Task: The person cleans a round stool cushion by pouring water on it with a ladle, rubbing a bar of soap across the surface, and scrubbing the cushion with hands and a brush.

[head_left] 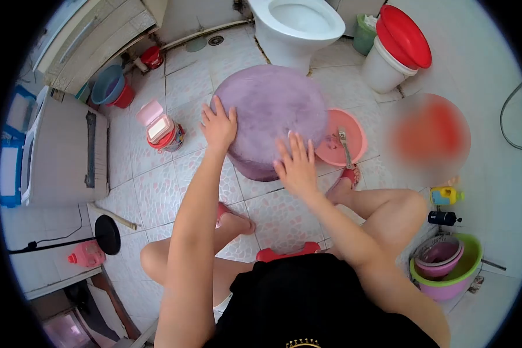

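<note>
A round purple stool or cushion (272, 110) with a wet-looking, streaked top stands on the tiled floor in front of me. My left hand (219, 125) lies at its left edge, fingers spread, holding nothing. Near its front right edge is my right hand (297, 165), fingers apart and slightly blurred, with nothing in it. Just right of the purple piece, partly hidden by it, a pink basin (358, 134) holds a brush (344, 145) leaning on its rim.
A toilet (298, 29) stands behind. On the left are a soap box (159, 129) on a small bucket and a white appliance (64, 151). A white bucket (384, 69) with a red basin (404, 37), bottles (445, 196) and stacked basins (472, 261) are on the right.
</note>
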The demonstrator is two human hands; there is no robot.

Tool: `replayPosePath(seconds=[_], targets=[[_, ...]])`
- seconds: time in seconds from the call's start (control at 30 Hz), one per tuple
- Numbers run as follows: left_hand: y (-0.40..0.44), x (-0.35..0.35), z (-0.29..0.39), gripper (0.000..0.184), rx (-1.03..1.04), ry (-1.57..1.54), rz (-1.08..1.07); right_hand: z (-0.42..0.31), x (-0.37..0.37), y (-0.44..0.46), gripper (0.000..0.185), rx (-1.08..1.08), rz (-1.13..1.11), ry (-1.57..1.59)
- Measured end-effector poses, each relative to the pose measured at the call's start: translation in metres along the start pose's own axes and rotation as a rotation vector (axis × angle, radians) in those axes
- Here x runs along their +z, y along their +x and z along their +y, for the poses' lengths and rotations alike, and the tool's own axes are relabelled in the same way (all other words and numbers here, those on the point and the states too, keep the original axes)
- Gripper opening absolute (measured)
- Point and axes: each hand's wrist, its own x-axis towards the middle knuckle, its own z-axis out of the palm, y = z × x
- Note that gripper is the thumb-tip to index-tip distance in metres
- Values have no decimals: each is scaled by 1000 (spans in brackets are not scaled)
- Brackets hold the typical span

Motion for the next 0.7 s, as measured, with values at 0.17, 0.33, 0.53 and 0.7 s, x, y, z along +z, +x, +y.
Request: replayPosePath(seconds=[0.17,0.33,0.53,0.7], targets=[[-10,30,61,65,406,238,104,15,-13,-27,37,73,117,454],[-91,26,101,60,695,66,-16,96,-4,-20,28,705,461,1214],[-146,41,154,47,764,-409,-349,207,109,-38,38,1344,691,1814],[-159,117,213,40,186,-946,-660,264,206,-52,40,1363,587,1834]])
